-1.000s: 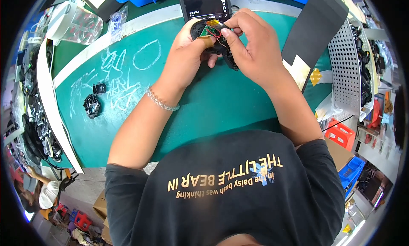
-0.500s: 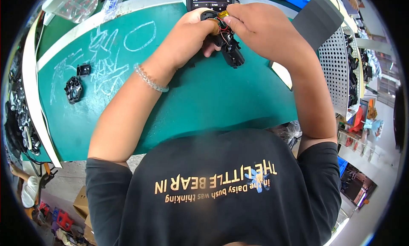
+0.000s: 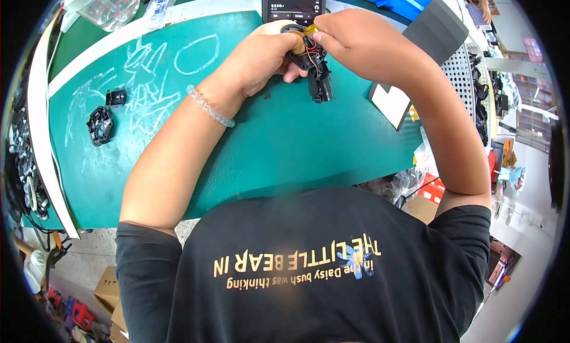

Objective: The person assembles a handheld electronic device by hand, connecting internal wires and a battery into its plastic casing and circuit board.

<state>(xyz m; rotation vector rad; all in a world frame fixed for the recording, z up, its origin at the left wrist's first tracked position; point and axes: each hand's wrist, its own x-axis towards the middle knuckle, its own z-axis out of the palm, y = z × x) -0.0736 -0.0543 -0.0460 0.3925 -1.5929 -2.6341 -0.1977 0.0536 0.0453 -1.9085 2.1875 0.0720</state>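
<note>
My left hand (image 3: pixel 267 55) is closed around a black plastic device housing (image 3: pixel 320 86) at the far middle of the bench. Its thumb lies over the near side of the part, and red wires (image 3: pixel 312 45) show loose inside. A small yellow piece (image 3: pixel 310 29), like tape or a wrapped component, sits at the device's upper end. My right hand (image 3: pixel 359 40) pinches that piece between thumb and forefinger; the fingertips partly cover it. The device's lower end points toward me, above the mat.
Two loose black plastic parts, a rounded one (image 3: pixel 101 126) and a smaller one (image 3: pixel 116 97), lie on the green mat (image 3: pixel 267 147) at left. A screen device (image 3: pixel 294 3) stands at the back. Right are a dark grey panel (image 3: pixel 435 31) and a perforated metal tray (image 3: pixel 462 76).
The device's lower end has swung slightly left and nearer to me. My right forearm and elbow have moved outward to the right. Both hands keep their grips, and the whole view has shifted a little.
</note>
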